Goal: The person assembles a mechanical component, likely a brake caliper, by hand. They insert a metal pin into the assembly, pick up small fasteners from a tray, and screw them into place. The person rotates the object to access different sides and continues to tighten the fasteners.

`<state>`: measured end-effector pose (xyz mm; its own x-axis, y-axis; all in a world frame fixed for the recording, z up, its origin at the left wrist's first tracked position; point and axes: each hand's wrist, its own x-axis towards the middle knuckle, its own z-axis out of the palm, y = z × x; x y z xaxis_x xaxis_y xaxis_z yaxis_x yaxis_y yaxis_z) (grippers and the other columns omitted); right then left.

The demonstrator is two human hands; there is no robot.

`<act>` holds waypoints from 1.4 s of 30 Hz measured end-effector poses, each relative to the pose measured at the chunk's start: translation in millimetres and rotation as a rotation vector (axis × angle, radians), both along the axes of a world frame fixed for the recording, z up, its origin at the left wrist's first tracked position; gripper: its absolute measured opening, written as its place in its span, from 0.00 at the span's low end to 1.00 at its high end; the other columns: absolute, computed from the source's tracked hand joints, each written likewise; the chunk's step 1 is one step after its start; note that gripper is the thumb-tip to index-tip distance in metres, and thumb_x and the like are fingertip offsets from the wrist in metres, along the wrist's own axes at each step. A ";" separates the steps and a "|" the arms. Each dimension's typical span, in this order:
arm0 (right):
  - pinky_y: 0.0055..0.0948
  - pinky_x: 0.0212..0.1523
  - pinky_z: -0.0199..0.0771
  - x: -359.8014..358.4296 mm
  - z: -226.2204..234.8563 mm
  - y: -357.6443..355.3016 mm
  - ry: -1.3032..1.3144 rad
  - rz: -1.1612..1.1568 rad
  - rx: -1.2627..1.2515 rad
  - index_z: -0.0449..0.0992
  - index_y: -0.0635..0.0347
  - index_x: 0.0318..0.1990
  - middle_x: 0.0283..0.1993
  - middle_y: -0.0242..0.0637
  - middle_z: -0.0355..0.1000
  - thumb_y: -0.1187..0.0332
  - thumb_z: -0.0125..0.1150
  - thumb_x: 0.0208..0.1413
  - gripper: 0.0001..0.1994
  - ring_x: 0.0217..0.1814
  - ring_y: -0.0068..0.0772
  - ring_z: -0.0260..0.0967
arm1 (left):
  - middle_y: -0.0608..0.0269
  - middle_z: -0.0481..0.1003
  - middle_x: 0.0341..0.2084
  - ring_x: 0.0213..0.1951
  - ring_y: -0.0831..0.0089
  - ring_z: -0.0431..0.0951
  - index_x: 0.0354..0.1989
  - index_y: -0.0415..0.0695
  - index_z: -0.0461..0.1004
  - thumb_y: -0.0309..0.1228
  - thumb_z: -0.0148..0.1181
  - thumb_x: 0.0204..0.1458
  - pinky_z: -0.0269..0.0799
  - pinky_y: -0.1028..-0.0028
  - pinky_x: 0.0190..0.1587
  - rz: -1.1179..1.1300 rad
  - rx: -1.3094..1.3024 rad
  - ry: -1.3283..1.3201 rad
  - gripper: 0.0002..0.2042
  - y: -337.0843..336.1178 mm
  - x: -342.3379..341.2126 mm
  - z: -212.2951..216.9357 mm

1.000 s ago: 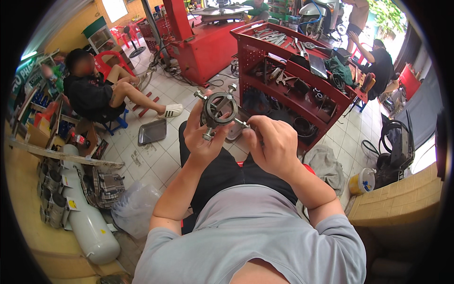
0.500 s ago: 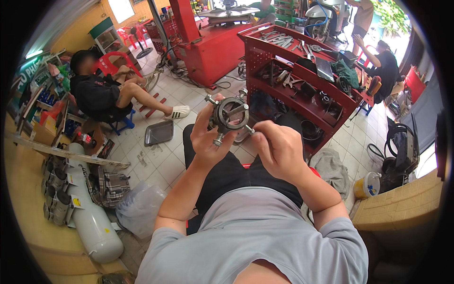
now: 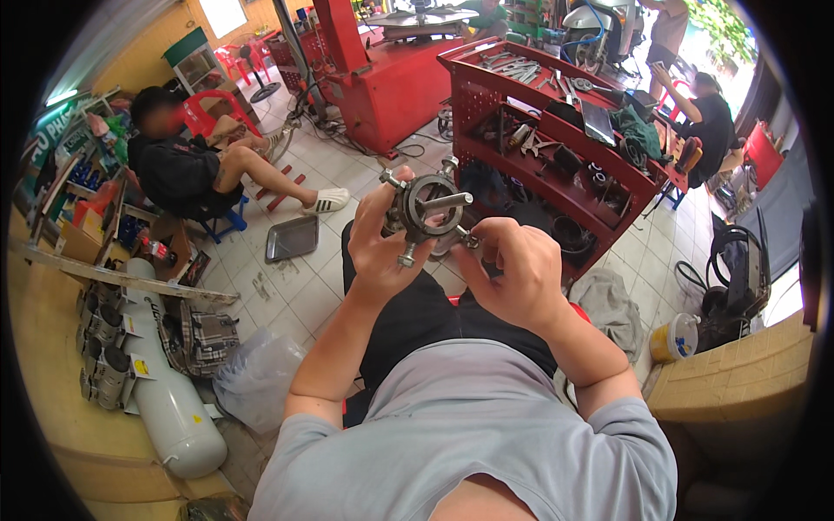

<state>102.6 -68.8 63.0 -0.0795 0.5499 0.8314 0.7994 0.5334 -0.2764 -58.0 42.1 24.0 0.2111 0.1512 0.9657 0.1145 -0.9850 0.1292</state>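
Note:
A round metal ring tool [image 3: 410,207] is raised above my lap, with several bolts sticking out around its rim and a threaded rod running through its middle. My left hand [image 3: 382,252] is closed around its left and lower side, fingers behind the ring. At the ring's lower right, my right hand [image 3: 517,265] pinches a bolt [image 3: 467,239] between thumb and forefinger. The other fingers of that hand are curled in. Part of the tool is hidden behind my left fingers.
Ahead on the right stands a red tool cart [image 3: 539,130] with wrenches on top. A metal tray [image 3: 292,239] lies on the tiled floor. A seated person [image 3: 187,165] is at the left. A grey cylinder [image 3: 169,391] and a plastic bag [image 3: 261,378] lie nearer, lower left.
The ring tool has tilted, and its rod points further right and looks longer. My right fingers have shifted on the bolt and uncurled slightly. My left hand keeps its hold.

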 end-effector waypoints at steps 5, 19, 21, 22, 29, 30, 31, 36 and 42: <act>0.29 0.21 0.63 7.8 -5.4 6.7 -0.112 -0.012 0.067 0.71 0.59 0.34 0.20 0.32 0.69 0.67 0.65 0.48 0.10 0.18 0.33 0.67 | 0.42 0.70 0.51 0.48 0.51 0.74 0.34 0.46 0.81 0.31 0.69 0.38 0.70 0.63 0.48 0.015 -0.031 -0.049 0.12 1.4 2.8 -3.0; 0.27 0.19 0.61 1.6 -5.2 3.8 0.017 -0.001 0.009 0.71 0.60 0.36 0.20 0.31 0.68 0.66 0.65 0.48 0.11 0.17 0.31 0.66 | 0.36 0.67 0.53 0.49 0.52 0.75 0.36 0.40 0.78 0.23 0.70 0.40 0.74 0.64 0.48 0.008 -0.023 -0.034 0.12 1.6 -0.3 -3.9; 0.27 0.19 0.61 3.2 -8.4 5.9 -0.016 0.006 0.044 0.71 0.60 0.36 0.19 0.31 0.67 0.66 0.65 0.48 0.12 0.17 0.31 0.66 | 0.36 0.67 0.53 0.49 0.52 0.75 0.35 0.40 0.78 0.23 0.70 0.40 0.74 0.65 0.47 0.010 -0.007 -0.025 0.12 1.6 0.6 -1.2; 0.27 0.19 0.61 5.3 -7.7 6.0 -0.049 0.004 0.050 0.71 0.59 0.36 0.19 0.31 0.67 0.66 0.66 0.48 0.12 0.16 0.31 0.65 | 0.35 0.67 0.52 0.49 0.52 0.75 0.35 0.40 0.77 0.23 0.70 0.40 0.74 0.65 0.47 0.012 0.004 -0.023 0.12 2.3 0.9 0.7; 0.28 0.18 0.60 0.3 -3.3 3.3 0.014 -0.002 0.065 0.71 0.59 0.35 0.17 0.31 0.65 0.67 0.65 0.48 0.10 0.16 0.31 0.65 | 0.39 0.69 0.51 0.49 0.47 0.74 0.25 0.38 0.77 0.25 0.70 0.37 0.72 0.62 0.49 -0.004 -0.085 -0.086 0.08 1.1 3.1 -4.4; 0.28 0.18 0.60 0.8 -3.8 3.4 -0.003 -0.013 0.043 0.71 0.59 0.36 0.17 0.31 0.64 0.67 0.65 0.48 0.10 0.16 0.31 0.64 | 0.39 0.69 0.51 0.49 0.47 0.74 0.24 0.38 0.77 0.25 0.70 0.37 0.72 0.62 0.49 -0.016 -0.098 -0.094 0.08 1.6 3.3 -5.4; 0.28 0.18 0.60 1.6 -4.5 3.5 -0.021 -0.025 0.021 0.71 0.59 0.36 0.17 0.31 0.64 0.67 0.65 0.48 0.11 0.16 0.31 0.64 | 0.39 0.69 0.51 0.49 0.47 0.74 0.24 0.38 0.76 0.24 0.70 0.37 0.72 0.62 0.49 -0.027 -0.110 -0.102 0.08 1.8 3.3 -6.0; 0.28 0.18 0.60 7.8 -9.3 11.8 -0.056 -0.037 0.071 0.71 0.59 0.37 0.16 0.30 0.63 0.68 0.64 0.49 0.10 0.16 0.31 0.64 | 0.36 0.67 0.53 0.50 0.54 0.75 0.36 0.38 0.78 0.23 0.71 0.41 0.75 0.65 0.48 -0.037 -0.023 -0.058 0.12 5.2 1.1 -3.5; 0.28 0.18 0.60 5.9 -9.4 8.6 -0.060 -0.012 0.010 0.70 0.58 0.38 0.16 0.31 0.64 0.68 0.64 0.49 0.11 0.16 0.31 0.65 | 0.39 0.68 0.52 0.50 0.50 0.74 0.30 0.40 0.79 0.25 0.70 0.39 0.72 0.64 0.48 -0.018 -0.079 -0.068 0.09 0.8 2.2 -3.2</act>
